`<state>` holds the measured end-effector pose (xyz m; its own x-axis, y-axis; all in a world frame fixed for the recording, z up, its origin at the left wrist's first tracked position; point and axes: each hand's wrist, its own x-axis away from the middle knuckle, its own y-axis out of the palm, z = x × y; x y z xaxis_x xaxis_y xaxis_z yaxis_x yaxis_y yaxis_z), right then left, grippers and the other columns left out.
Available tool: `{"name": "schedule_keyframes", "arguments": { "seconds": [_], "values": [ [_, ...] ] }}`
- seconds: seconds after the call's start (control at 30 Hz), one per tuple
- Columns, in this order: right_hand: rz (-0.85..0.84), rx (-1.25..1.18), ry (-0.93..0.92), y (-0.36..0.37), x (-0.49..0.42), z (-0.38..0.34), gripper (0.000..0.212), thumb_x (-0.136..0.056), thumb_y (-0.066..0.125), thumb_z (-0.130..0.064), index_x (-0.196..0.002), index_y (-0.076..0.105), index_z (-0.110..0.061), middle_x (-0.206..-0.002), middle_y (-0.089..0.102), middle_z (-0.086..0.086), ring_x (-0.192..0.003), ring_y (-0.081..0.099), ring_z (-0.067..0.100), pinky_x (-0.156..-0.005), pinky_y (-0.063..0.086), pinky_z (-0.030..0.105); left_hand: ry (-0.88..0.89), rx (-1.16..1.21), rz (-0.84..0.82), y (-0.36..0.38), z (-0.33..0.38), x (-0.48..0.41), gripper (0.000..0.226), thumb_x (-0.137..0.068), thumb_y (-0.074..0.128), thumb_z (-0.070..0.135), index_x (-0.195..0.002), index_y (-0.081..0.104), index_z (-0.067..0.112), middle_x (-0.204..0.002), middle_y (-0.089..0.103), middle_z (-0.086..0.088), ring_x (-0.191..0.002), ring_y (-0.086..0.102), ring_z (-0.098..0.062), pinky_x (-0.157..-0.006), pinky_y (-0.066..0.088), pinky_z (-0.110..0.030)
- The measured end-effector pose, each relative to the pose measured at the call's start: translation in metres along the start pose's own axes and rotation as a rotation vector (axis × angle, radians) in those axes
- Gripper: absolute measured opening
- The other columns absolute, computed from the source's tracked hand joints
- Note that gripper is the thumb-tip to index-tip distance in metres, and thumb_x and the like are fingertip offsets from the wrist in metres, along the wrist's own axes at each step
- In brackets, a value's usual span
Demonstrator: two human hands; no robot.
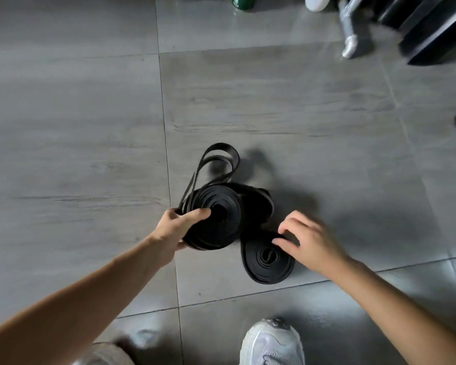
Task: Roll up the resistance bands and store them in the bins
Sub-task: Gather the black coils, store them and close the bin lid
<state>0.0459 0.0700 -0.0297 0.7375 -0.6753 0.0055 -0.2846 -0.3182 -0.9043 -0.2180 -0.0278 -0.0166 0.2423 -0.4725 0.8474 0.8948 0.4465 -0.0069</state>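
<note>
My left hand [178, 229] grips a large black rolled resistance band [216, 217] by its left edge, thumb on top of the coil. A loose tail [219, 162] of that band loops away toward the far side. A smaller rolled black band [267, 259] lies flat on the grey tiled floor to the right. My right hand [308, 241] hovers over its far right edge with fingers spread and lightly bent; the fingertips touch or nearly touch the coil. Another dark band [258, 204] lies behind the two rolls, partly hidden.
My two white shoes [271, 343] stand at the bottom edge. A white furniture leg [350, 46] and black stacked objects [437, 27] occupy the top right. A green container [241, 1] and a white object sit at the top edge. No bin is visible.
</note>
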Motion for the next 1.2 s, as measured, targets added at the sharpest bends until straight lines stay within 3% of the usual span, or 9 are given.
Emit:
{"name": "schedule_keyframes", "arguments": {
  "seconds": [0.13, 0.23, 0.37, 0.43, 0.5, 0.63, 0.87, 1.03, 1.2],
  "values": [
    [-0.379, 0.214, -0.317, 0.012, -0.011, -0.016, 0.074, -0.037, 0.085, -0.054, -0.101, 0.069, -0.020, -0.105, 0.067, -0.001, -0.101, 0.058, 0.018, -0.086, 0.054, 0.035, 0.071, -0.061, -0.071, -0.025, 0.007, 0.004, 0.057, -0.044, 0.078, 0.040, -0.093, 0.068, 0.012, -0.078, 0.071, -0.001, -0.073, 0.068, -0.012, -0.065, 0.054, -0.029],
    [-0.555, 0.378, -0.365, 0.009, -0.031, -0.027, 0.097, -0.023, 0.084, -0.059, -0.110, 0.067, -0.019, -0.104, 0.066, 0.000, -0.098, 0.063, 0.021, -0.093, 0.051, 0.037, 0.048, -0.053, -0.050, -0.028, 0.006, 0.005, 0.051, -0.054, 0.075, 0.036, -0.096, 0.068, 0.007, -0.081, 0.071, -0.004, -0.076, 0.068, -0.015, -0.070, 0.056, -0.034],
    [-0.447, 0.477, -0.734, 0.009, -0.038, -0.044, 0.042, -0.055, 0.079, -0.030, -0.093, 0.064, -0.021, -0.083, 0.057, -0.004, -0.072, 0.053, 0.017, -0.064, 0.044, 0.028, 0.000, 0.003, -0.017, -0.028, 0.004, 0.001, 0.040, -0.068, 0.077, 0.032, -0.097, 0.067, 0.007, -0.082, 0.071, -0.006, -0.076, 0.068, -0.017, -0.075, 0.057, -0.037],
    [-0.398, 0.457, -0.892, 0.015, -0.037, -0.046, 0.020, -0.071, 0.066, -0.016, -0.089, 0.064, -0.025, -0.085, 0.061, -0.008, -0.076, 0.057, 0.015, -0.065, 0.044, 0.026, 0.006, -0.008, -0.017, -0.028, 0.004, 0.000, 0.041, -0.065, 0.077, 0.034, -0.096, 0.067, 0.008, -0.080, 0.071, -0.004, -0.076, 0.068, -0.017, -0.077, 0.057, -0.038],
    [-0.472, 0.507, -0.941, 0.018, -0.042, -0.049, 0.025, -0.075, 0.061, -0.021, -0.099, 0.064, -0.028, -0.105, 0.066, -0.008, -0.099, 0.062, 0.013, -0.079, 0.048, 0.026, 0.007, -0.024, -0.011, -0.028, 0.006, -0.001, 0.040, -0.065, 0.078, 0.034, -0.094, 0.067, 0.009, -0.081, 0.070, -0.004, -0.078, 0.068, -0.017, -0.080, 0.056, -0.040],
    [-0.880, 0.679, -0.696, 0.012, -0.056, -0.062, 0.061, -0.074, 0.074, -0.037, -0.121, 0.046, -0.010, -0.118, 0.053, 0.004, -0.114, 0.048, 0.024, -0.097, 0.032, 0.032, 0.012, -0.042, -0.007, -0.029, 0.008, -0.001, 0.026, -0.077, 0.073, 0.028, -0.092, 0.068, 0.007, -0.083, 0.070, -0.006, -0.081, 0.067, -0.020, -0.079, 0.056, -0.040],
    [-0.955, 0.758, -0.431, -0.015, -0.063, -0.038, 0.073, -0.065, 0.064, -0.070, -0.113, 0.059, -0.016, -0.111, 0.059, 0.001, -0.108, 0.051, 0.021, -0.092, 0.029, 0.031, 0.039, -0.050, -0.022, -0.030, 0.005, -0.003, 0.028, -0.078, 0.071, 0.029, -0.096, 0.067, 0.008, -0.083, 0.070, -0.006, -0.081, 0.067, -0.020, -0.075, 0.056, -0.037],
    [-0.912, 0.675, -0.393, -0.015, -0.045, -0.039, 0.071, -0.063, 0.068, -0.064, -0.111, 0.051, -0.014, -0.099, 0.068, 0.009, -0.105, 0.058, 0.024, -0.115, 0.015, 0.037, 0.056, -0.073, -0.019, -0.029, 0.006, -0.002, 0.034, -0.078, 0.072, 0.029, -0.100, 0.066, 0.005, -0.084, 0.070, -0.008, -0.079, 0.068, -0.021, -0.068, 0.056, -0.034],
    [-0.992, 0.296, 0.041, -0.035, -0.032, -0.032, 0.052, -0.065, 0.073, -0.056, -0.106, 0.056, -0.028, -0.104, 0.063, -0.001, -0.102, 0.057, 0.021, -0.075, 0.042, 0.029, 0.099, -0.124, -0.011, -0.027, 0.006, 0.000, 0.035, -0.075, 0.074, 0.028, -0.101, 0.066, 0.006, -0.089, 0.071, -0.011, -0.078, 0.070, -0.019, -0.061, 0.054, -0.028]
  ]
}}
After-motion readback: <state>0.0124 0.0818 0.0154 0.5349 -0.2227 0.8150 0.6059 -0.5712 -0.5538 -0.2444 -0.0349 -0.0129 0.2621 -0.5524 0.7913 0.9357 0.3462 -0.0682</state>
